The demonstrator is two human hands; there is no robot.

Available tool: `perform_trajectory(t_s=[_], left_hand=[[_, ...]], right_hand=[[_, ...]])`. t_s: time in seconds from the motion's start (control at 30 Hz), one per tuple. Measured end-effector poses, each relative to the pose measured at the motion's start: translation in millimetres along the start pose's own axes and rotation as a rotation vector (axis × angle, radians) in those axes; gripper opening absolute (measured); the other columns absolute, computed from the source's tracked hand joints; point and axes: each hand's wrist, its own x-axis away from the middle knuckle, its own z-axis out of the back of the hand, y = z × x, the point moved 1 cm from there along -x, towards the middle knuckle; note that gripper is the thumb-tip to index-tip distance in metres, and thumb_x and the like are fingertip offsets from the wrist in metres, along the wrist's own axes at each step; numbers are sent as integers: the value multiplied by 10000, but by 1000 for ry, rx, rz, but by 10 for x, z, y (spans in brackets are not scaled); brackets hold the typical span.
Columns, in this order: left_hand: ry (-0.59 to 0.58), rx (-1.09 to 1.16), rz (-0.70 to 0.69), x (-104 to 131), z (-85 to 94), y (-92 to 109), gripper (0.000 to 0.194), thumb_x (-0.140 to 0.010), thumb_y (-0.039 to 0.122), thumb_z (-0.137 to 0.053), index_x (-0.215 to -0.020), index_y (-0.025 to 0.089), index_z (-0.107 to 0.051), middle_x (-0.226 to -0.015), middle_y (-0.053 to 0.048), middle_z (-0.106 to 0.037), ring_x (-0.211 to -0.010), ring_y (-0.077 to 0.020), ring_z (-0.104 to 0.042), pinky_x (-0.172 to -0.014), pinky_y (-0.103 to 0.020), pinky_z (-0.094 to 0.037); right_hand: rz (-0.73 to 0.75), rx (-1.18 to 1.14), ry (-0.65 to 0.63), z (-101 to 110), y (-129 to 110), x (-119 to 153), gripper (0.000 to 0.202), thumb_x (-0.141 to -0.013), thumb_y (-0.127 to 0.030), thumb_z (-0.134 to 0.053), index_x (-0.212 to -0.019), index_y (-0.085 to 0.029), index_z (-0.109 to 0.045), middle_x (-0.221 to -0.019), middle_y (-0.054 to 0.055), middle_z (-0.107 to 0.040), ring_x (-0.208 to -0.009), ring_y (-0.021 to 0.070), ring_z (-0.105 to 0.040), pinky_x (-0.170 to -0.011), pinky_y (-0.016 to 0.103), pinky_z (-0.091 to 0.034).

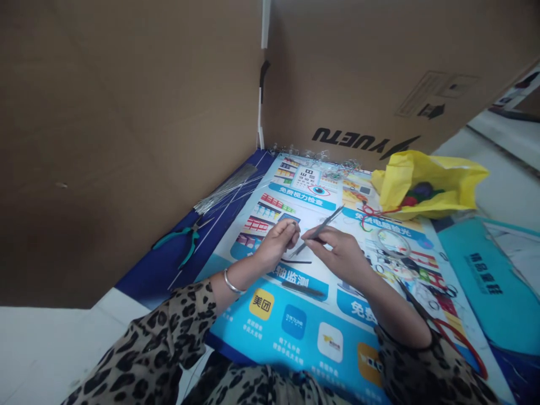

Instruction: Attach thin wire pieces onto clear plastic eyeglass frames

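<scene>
The right hand (337, 247) is pinching a dark strip (327, 223) between thumb and fingers. The strip is slanting up over the poster (261, 270). The left hand (280, 241) is resting just beside it, its fingers curling closed; I cannot tell if they are holding anything. The pinch should be gripping softly, so the thin strip is not bending.

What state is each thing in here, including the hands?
Left hand: fingers curled shut; whether it holds anything is unclear
Right hand: closed on the dark strip
Dark strip: held, tilted
Pliers: lying, handles spread
Yellow bag: open, things inside
Scissors: lying; open or shut unclear
Cardboard: standing upright
Bracelet: worn on the left wrist
</scene>
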Motion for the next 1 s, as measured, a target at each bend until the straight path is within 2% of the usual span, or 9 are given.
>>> perform_trajectory(t_s=[0.17, 0.3, 0.5, 1.0], left_hand=[[59, -113, 22, -41, -69, -135, 313, -826, 448, -472, -679, 173, -461, -513, 58, -351, -435, -64, -282, -414, -196, -204], [66, -86, 67, -72, -51, -175, 319, -810, 473, -481, -679, 184, -439, -484, 74, -302, -395, -59, -239, -378, -191, -170], [81, -38, 105, -64, -7, -138, 275, -807, 435, -503, -706, 189, -431, -512, 75, -281, -405, -51, -228, -388, -171, -175], [71, -18, 78, -29, -32, -132, 303, -797, 433, -509, -662, 188, -395, -519, 71, -279, -405, -54, -200, -386, -176, -161]], right_hand=[[-63, -48, 36, -21, 104, 100, 156, -855, -253, -461, -871, -205, -608, -875, 24, -651, -821, 149, -601, -740, 257, -460], [-136, -75, 111, -114, 214, 177, 161, -862, -289, -445, -885, -206, -581, -838, 18, -645, -781, 151, -599, -708, 255, -458], [-68, -87, 145, -248, 275, 222, 174, -879, -271, -409, -892, -192, -564, -839, 26, -635, -762, 137, -590, -689, 239, -447], [5, -51, 174, -299, 126, 224, 177, -874, -234, -401, -875, -178, -569, -859, 58, -636, -805, 159, -590, -710, 274, -461]])
